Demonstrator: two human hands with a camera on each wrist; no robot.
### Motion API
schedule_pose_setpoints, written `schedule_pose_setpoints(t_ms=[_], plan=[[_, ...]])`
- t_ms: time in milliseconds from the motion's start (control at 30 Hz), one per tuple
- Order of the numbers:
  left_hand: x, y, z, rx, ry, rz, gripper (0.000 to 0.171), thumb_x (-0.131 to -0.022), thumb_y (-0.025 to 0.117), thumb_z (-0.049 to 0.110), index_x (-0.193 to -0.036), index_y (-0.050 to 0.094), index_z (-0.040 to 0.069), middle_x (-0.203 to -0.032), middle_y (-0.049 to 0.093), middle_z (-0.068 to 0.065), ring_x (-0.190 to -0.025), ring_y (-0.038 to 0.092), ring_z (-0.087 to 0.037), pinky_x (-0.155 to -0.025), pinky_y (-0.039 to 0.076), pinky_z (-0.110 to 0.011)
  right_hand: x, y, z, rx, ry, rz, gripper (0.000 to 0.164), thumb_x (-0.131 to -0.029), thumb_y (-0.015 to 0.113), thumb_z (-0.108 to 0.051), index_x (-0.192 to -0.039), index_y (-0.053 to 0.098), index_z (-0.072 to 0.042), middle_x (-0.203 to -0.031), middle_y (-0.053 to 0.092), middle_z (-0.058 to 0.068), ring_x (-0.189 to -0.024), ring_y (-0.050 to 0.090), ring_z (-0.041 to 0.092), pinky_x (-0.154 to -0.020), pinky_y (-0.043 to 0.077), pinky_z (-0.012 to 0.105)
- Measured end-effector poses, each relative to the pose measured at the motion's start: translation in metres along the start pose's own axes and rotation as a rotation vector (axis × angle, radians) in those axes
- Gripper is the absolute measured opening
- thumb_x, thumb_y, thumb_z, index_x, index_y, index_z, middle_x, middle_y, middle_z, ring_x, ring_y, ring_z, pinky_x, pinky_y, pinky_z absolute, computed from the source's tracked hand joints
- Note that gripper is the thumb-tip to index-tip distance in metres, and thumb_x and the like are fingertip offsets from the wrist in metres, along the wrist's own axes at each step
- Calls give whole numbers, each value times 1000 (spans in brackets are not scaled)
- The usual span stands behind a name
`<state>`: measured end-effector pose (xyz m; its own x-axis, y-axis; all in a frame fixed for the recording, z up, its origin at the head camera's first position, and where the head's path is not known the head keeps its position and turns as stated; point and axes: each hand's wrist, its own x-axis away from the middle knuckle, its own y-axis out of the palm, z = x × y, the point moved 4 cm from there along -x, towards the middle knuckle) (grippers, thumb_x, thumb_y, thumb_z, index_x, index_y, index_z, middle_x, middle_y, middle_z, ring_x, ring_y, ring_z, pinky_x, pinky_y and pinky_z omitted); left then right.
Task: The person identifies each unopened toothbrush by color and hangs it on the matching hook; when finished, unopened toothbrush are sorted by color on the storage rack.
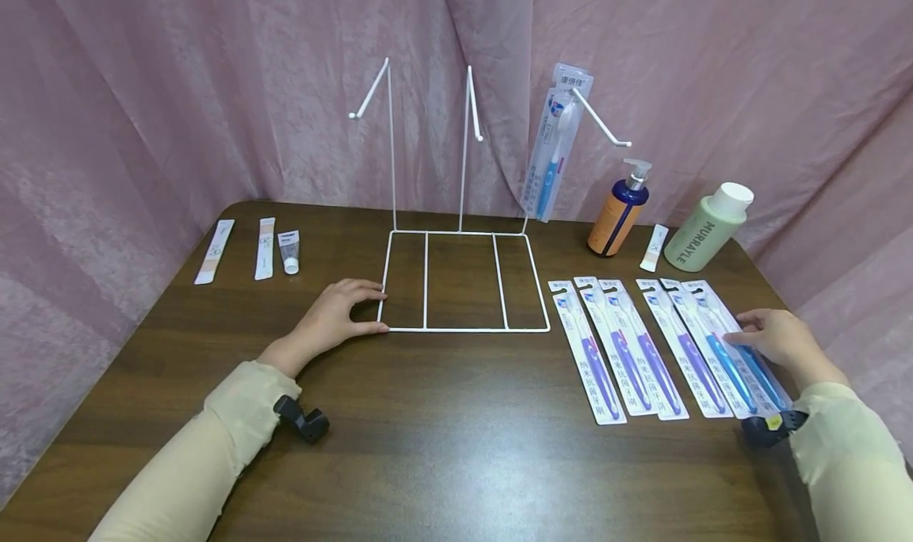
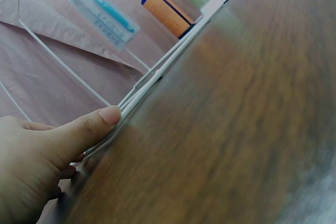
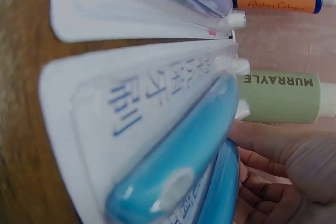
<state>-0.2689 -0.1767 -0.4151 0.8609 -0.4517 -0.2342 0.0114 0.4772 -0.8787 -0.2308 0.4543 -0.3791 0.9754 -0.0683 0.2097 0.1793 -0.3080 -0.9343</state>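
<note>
Six flat white blister packs of toothbrushes lie side by side on the right part of the dark brown wooden table (image 1: 442,431). The rightmost blue-handled toothbrush pack (image 1: 742,352) is under the right hand (image 1: 773,337), whose fingertips rest on it from the right; whether the fingers are closing on it or only touching cannot be told from the right wrist view. Just left of it lies a second blue-handled pack (image 1: 706,344), then the purple-handled packs (image 1: 620,352).

Left hand (image 1: 335,316) grips the front left corner of the white wire display stand (image 1: 464,280), thumb (image 2: 100,119) along the front base wire, fingers curled over the side wire. The stand rests on the table centre with three hooked uprights. One boxed blue toothbrush pack (image 1: 552,150) hangs on the right hook.

Behind the packs: orange pump bottle with dark blue collar (image 1: 619,213), small white sachet (image 1: 654,247), pale green bottle with white cap (image 1: 709,217). Far left: two long sachets (image 1: 214,250) and a small white-capped tube (image 1: 288,250). Pink curtain (image 1: 143,90) surrounds the table.
</note>
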Motion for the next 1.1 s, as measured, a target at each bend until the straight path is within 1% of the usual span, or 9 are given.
schedule_pose_setpoints(t_ms=[100, 200, 333, 433, 567, 733, 933, 1033, 1100], plan=[[0, 0, 1, 0, 1, 2, 54, -76, 80, 38, -119, 67, 8, -129, 61, -12, -125, 50, -34, -107, 34, -56, 1, 0, 2, -32, 17, 2, 62, -89, 66, -32, -121, 49, 18, -106, 59, 38, -91, 54, 45, -76, 43, 57], [0, -1, 1, 4, -1, 1, 54, -76, 80, 38, -119, 67, 9, -130, 61, -11, -126, 50, -34, -108, 34, -56, 3, -5, 1, -30, -2, 32, 58, -89, 66, -28, -118, 51, 19, -101, 61, 36, -85, 56, 40, -73, 44, 52], [0, -1, 2, 3, -6, -4, 55, -76, 79, 38, -120, 66, 9, -130, 61, -11, -126, 49, -34, -108, 33, -56, 7, -15, -1, -6, -17, 97, 54, -88, 67, -26, -115, 53, 19, -95, 62, 34, -82, 56, 39, -70, 43, 49], [0, -1, 2, 0, -6, -6, 55, -76, 79, 38, -120, 66, 8, -131, 60, -12, -127, 49, -35, -108, 33, -56, 12, -24, -5, -5, -10, 149, 54, -89, 67, -27, -115, 53, 18, -96, 62, 35, -82, 55, 40, -70, 41, 50], [1, 0, 1, -2, -6, -8, 55, -77, 79, 38, -120, 66, 8, -130, 60, -12, -127, 49, -35, -108, 33, -56, 19, -35, -12, -12, -11, 224, 51, -88, 67, -25, -114, 55, 17, -95, 63, 34, -77, 57, 34, -65, 41, 42], [1, 1, 1, 0, -9, -11, 55, -76, 79, 39, -120, 66, 9, -130, 61, -12, -127, 49, -35, -109, 33, -57, 24, -48, -23, -33, 17, 297, 46, -89, 68, -22, -112, 55, 16, -91, 63, 35, -66, 60, 27, -54, 41, 26], [2, 2, 1, -2, -6, -7, 55, -76, 79, 40, -120, 67, 9, -130, 61, -11, -127, 49, -34, -109, 33, -56, 32, -62, -45, -57, 0, 365, 48, -89, 68, -23, -115, 54, 15, -93, 62, 36, -64, 61, 28, -51, 45, 26], [2, 1, 1, -2, -6, -7, 54, -76, 79, 39, -120, 66, 9, -130, 61, -11, -127, 49, -34, -109, 33, -56, 36, -69, -58, -58, -29, 393, 48, -89, 68, -24, -116, 55, 14, -93, 63, 35, -61, 58, 18, -50, 44, 24], [1, 1, 1, -3, -6, -9, 55, -76, 79, 39, -120, 66, 9, -130, 61, -11, -127, 49, -34, -109, 33, -56, 39, -74, -67, -54, -58, 417, 47, -89, 68, -24, -116, 56, 13, -94, 65, 35, -59, 54, 4, -49, 39, 19]])
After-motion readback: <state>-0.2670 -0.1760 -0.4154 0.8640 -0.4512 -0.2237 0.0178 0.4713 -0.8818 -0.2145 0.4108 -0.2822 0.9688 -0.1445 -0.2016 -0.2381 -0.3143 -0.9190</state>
